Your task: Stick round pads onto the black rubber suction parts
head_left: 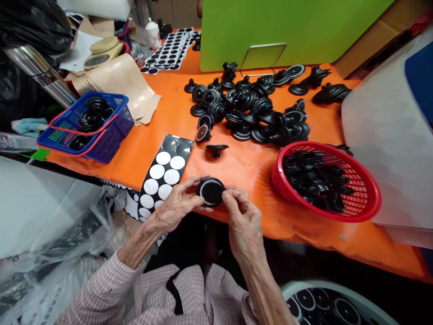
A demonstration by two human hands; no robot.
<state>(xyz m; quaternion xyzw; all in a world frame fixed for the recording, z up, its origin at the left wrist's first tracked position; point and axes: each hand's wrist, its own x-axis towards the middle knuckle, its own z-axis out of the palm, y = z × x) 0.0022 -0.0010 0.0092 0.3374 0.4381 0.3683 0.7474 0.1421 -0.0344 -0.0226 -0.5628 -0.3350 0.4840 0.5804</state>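
Observation:
A round black disc-shaped part (212, 192) with a pale ring near its rim is held over the front edge of the orange table. My left hand (177, 203) grips its left side between thumb and fingers. At its right edge, the thumb and fingertips of my right hand (245, 219) are pinched together on the rim; whether anything thin is between them cannot be made out. Beside my left hand lies a black sticker sheet (172, 177) with white circles. One stemmed black part (217, 149) lies just beyond, in front of a heap of similar black parts (246, 101).
A red basket (376, 198) with small black pieces stands right, a blue basket (110, 144) with black parts left. Behind are a green board (270, 31) and dotted sticker sheets (171, 52). Below right, a pale tub (294, 285) contains black discs. A steel flask (43, 74) leans left.

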